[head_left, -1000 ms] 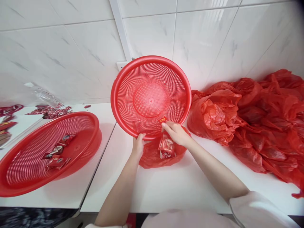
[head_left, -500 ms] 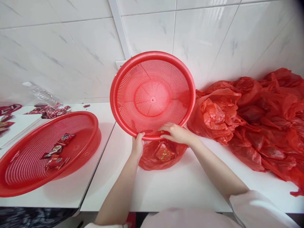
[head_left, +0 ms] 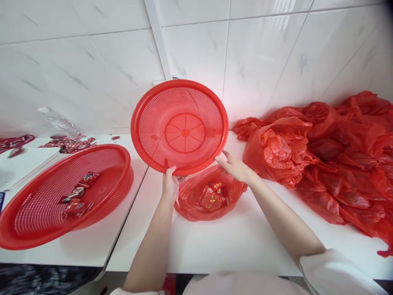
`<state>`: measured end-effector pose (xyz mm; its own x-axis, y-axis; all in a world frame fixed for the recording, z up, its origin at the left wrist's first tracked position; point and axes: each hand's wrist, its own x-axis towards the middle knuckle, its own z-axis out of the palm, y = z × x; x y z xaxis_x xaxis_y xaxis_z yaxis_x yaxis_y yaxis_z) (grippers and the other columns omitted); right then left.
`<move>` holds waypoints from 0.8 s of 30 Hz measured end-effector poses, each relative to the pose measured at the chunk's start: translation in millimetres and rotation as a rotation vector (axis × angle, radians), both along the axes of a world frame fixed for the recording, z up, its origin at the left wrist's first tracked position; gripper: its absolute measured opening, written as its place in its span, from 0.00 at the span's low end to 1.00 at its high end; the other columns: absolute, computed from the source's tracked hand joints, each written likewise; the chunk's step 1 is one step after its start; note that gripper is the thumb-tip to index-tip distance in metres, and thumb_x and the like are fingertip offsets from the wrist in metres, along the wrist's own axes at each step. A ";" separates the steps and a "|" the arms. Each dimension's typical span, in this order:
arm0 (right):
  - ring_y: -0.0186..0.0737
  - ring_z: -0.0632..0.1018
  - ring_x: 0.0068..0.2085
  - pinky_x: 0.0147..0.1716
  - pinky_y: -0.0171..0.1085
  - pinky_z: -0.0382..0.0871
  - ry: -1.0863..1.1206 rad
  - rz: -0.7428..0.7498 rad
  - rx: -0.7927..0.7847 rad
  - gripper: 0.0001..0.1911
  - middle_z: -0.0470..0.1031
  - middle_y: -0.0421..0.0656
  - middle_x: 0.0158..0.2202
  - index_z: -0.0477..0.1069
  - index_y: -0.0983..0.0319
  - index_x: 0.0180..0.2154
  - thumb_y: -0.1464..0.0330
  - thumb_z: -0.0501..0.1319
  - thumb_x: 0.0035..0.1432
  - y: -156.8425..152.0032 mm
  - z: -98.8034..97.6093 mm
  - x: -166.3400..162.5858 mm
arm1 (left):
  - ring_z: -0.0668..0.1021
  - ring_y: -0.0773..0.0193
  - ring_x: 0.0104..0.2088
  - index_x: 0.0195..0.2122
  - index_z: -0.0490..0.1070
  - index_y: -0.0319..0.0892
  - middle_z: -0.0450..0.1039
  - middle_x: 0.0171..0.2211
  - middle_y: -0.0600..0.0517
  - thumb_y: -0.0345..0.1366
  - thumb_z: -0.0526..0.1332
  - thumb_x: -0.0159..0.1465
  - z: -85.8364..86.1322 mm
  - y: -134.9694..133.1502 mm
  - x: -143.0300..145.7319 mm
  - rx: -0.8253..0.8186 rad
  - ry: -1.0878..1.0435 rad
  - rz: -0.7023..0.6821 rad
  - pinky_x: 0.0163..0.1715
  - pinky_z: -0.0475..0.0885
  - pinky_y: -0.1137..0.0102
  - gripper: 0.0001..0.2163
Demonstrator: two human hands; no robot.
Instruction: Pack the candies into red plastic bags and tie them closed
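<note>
My left hand [head_left: 170,183] grips the lower rim of a round red mesh basket [head_left: 179,127], held tilted up on edge so its empty inside faces me. My right hand [head_left: 235,166] is open, fingers spread, just right of the basket's lower rim and above a small open red plastic bag [head_left: 192,200]. The bag sits on the white counter [head_left: 233,241] and holds several red wrapped candies [head_left: 214,196].
A second, larger red mesh basket [head_left: 39,221] lies at the left with a few candy packets [head_left: 76,198] inside. A big heap of crumpled red plastic bags [head_left: 331,155] fills the right side. More red wrappers [head_left: 69,144] lie at the far left by the tiled wall.
The tilted basket has shifted left and away from the bag. My right hand let go of its rim and now hovers open. The last candy dropped into the small bag.
</note>
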<state>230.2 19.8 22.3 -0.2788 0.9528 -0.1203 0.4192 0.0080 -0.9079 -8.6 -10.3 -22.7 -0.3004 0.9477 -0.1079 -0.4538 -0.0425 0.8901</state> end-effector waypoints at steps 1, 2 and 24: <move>0.44 0.81 0.35 0.42 0.44 0.73 0.177 -0.015 -0.066 0.29 0.78 0.52 0.43 0.65 0.63 0.54 0.49 0.56 0.60 2.5 -1.2 -0.6 | 0.76 0.64 0.21 0.33 0.71 0.39 0.76 0.24 0.51 0.40 0.61 0.54 -0.3 -0.1 -3.1 -0.002 0.037 -0.031 0.19 0.70 0.73 0.10; 0.43 0.81 0.35 0.40 0.43 0.75 0.351 -0.021 -0.119 0.27 0.78 0.51 0.44 0.63 0.62 0.54 0.52 0.57 0.60 3.9 -1.2 -1.6 | 0.74 0.64 0.17 0.29 0.71 0.39 0.73 0.19 0.51 0.42 0.62 0.53 -0.4 -0.3 -6.1 0.004 0.081 -0.068 0.17 0.68 0.73 0.11; 0.41 0.81 0.36 0.32 0.38 0.79 0.792 -0.140 -0.171 0.13 0.79 0.48 0.42 0.67 0.63 0.45 0.66 0.53 0.60 -8.8 36.3 14.5 | 0.70 0.70 0.24 0.45 0.68 0.47 0.68 0.28 0.55 0.56 0.57 0.58 -3.1 8.7 -44.2 0.316 -0.253 0.438 0.25 0.63 0.75 0.21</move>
<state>244.7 11.1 58.6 -0.2218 0.9715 -0.0841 -0.3591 -0.1616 -0.9192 -52.8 -1.6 -25.8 -0.6727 0.7388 0.0403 -0.5302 -0.5193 0.6702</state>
